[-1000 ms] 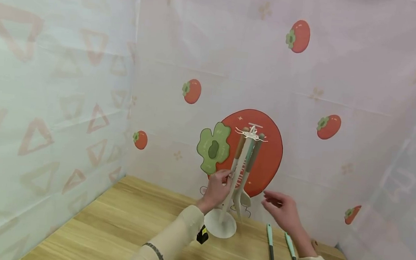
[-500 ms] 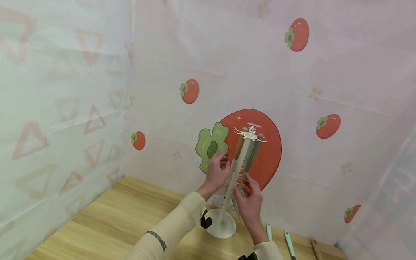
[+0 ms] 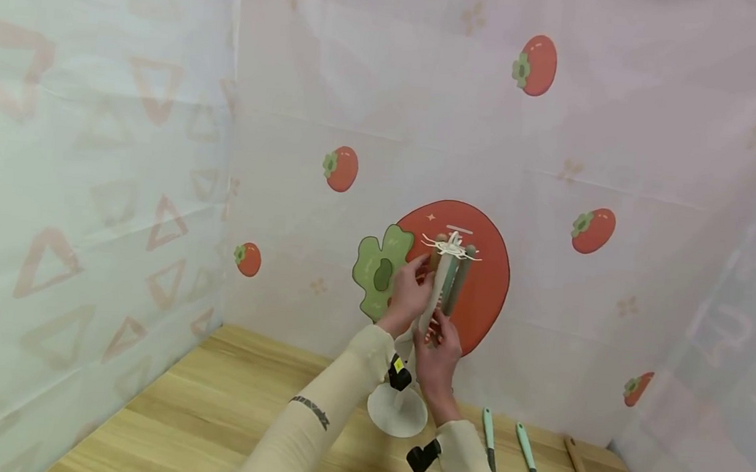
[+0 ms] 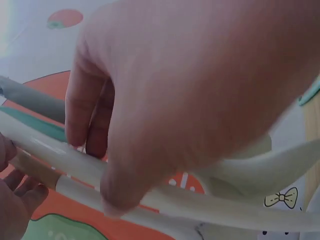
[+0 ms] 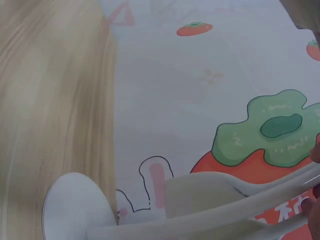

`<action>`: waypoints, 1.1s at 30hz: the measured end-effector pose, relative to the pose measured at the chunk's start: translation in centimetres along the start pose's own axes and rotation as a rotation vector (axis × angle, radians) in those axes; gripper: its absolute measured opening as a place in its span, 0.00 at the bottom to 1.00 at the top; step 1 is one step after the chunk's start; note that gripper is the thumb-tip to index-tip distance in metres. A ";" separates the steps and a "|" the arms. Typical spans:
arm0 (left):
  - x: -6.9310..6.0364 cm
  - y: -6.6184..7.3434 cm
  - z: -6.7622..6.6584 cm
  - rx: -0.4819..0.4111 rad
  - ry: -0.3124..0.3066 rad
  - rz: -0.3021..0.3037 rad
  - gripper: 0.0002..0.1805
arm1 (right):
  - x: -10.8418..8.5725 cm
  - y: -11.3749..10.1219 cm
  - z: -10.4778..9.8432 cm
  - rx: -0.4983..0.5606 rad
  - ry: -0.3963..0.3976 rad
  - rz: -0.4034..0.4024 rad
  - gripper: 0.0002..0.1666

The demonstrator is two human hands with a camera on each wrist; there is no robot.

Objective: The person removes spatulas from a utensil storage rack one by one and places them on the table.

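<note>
A white utensil stand (image 3: pixel 398 414) is upright on the table, with several utensils hanging from its hooked top. My left hand (image 3: pixel 408 297) pinches the brown handle (image 4: pixel 37 172) of a utensil just below the hooks; its pale broad head (image 5: pixel 200 192) hangs low beside the pole. Lower down, my right hand (image 3: pixel 438 353) grips the stand's white pole, its thumb (image 4: pixel 117 197) crossing over it in the left wrist view. A grey-green handle (image 3: pixel 459 282) and a teal handle (image 4: pixel 37 125) hang on the other side. Parts of the hanging utensils are hidden behind the hands.
Two mint-handled utensils (image 3: pixel 527 450) lie at the table's right, their lower ends dark. Beside them lies a brown-handled one with a white part (image 3: pixel 579 466). A patterned cloth wall (image 3: pixel 325 240) rises close behind the stand.
My right hand has come in from the right of the stand to its pole. My left hand has moved up from the utensil's shaft to its brown handle.
</note>
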State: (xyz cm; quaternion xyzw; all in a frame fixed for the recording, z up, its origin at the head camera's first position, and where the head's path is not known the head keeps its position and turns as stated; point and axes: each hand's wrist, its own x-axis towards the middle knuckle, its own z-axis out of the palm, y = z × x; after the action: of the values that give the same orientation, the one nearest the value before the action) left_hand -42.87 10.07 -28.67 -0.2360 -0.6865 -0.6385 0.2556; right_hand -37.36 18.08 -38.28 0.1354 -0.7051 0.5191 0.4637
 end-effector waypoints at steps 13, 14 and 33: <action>1.1 -0.3 0.1 -0.008 0.005 0.030 0.22 | 1.1 1.1 1.2 -0.062 0.093 0.069 0.22; 1.0 -0.3 0.0 -0.003 0.003 0.027 0.22 | 1.2 1.2 1.2 -0.063 0.090 0.070 0.21; 0.5 0.1 -1.6 0.094 0.006 0.028 0.21 | 1.7 0.9 0.7 -0.093 0.045 0.127 0.17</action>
State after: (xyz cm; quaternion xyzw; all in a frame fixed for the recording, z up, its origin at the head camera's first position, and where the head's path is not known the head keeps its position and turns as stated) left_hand -43.10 8.50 -28.13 -0.2315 -0.7114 -0.6028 0.2775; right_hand -39.21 18.39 -37.51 0.0568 -0.7249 0.5171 0.4515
